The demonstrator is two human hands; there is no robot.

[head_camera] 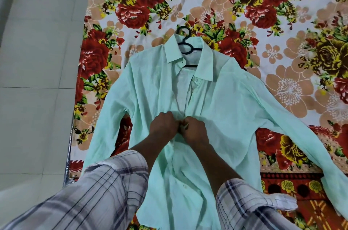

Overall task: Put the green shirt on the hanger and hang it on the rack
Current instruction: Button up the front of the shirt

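The light green shirt (226,101) lies flat, front up, on the flowered bedsheet, sleeves spread to both sides. A black hanger (185,44) sits inside its collar, with the hook poking out above the neck. My left hand (163,124) and my right hand (194,129) meet at the middle of the shirt front. Both pinch the edges of the button placket with curled fingers. The collar and upper placket stand open above my hands.
The bed with the flowered sheet (244,3) fills the right and upper view. A pale tiled floor (37,60) runs along the left beside the bed's edge. No rack is in view.
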